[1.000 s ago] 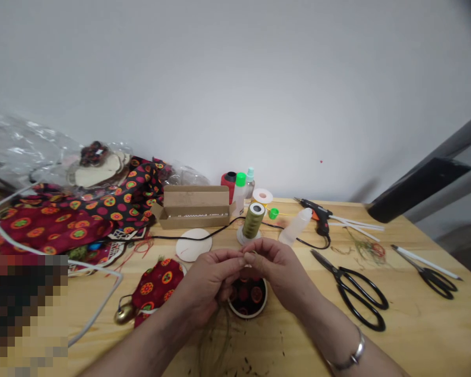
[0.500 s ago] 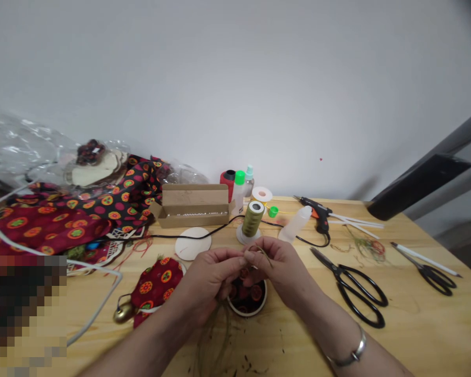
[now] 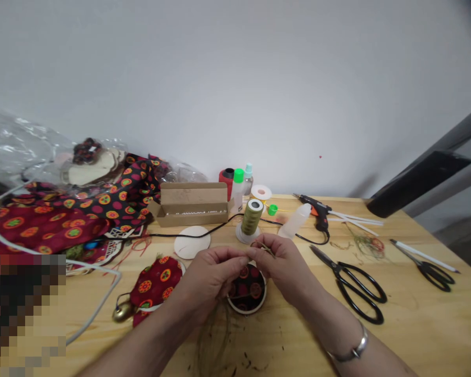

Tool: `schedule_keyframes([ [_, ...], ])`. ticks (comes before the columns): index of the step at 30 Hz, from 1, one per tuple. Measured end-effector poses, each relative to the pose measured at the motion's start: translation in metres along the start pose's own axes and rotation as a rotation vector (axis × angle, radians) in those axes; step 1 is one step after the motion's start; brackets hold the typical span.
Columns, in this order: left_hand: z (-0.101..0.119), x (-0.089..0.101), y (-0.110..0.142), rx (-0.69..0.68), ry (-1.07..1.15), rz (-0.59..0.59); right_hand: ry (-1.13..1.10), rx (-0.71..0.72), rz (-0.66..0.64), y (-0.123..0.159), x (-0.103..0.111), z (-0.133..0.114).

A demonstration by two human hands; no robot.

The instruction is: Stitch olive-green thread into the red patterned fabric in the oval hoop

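My left hand (image 3: 214, 272) and my right hand (image 3: 277, 264) meet fingertip to fingertip above the table. Both pinch olive-green thread (image 3: 265, 247); a small loop of it shows over the right fingers. More strands hang blurred below the left hand. Directly beneath the hands lies a round piece covered in black patterned fabric (image 3: 247, 293) with a pale rim. Left of the left hand rests a dark red patterned fabric piece (image 3: 157, 283), with a brass bell (image 3: 123, 310) at its edge. A spool of olive thread (image 3: 253, 219) stands just behind the hands.
Large black-handled scissors (image 3: 351, 285), smaller scissors (image 3: 434, 272) and a glue gun (image 3: 316, 209) lie to the right. A white bottle (image 3: 296, 222) leans behind my right hand. Behind stand an open cardboard box (image 3: 194, 213) and a green-capped bottle (image 3: 238, 191). Patterned cloth (image 3: 55, 222) is heaped left.
My right fingers have shifted slightly right, away from the left fingertips, and the thread loop over them has come into view. The left hand stays nearly still.
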State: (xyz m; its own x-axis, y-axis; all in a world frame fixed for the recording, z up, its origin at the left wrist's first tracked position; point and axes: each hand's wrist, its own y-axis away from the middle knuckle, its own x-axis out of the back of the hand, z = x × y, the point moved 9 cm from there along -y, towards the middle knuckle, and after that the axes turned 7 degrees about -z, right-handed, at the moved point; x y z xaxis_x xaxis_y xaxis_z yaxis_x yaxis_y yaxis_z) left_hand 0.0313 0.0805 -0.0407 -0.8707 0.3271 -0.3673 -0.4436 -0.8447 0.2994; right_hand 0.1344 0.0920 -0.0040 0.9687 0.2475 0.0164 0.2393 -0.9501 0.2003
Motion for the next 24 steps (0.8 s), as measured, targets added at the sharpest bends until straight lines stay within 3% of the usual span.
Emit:
schedule_keyframes([
  [24, 0.0002, -0.0083, 0.0038, 0.017, 0.085, -0.052, 0.040, 0.012, 0.071, 0.0004, 0.0090, -0.0021],
])
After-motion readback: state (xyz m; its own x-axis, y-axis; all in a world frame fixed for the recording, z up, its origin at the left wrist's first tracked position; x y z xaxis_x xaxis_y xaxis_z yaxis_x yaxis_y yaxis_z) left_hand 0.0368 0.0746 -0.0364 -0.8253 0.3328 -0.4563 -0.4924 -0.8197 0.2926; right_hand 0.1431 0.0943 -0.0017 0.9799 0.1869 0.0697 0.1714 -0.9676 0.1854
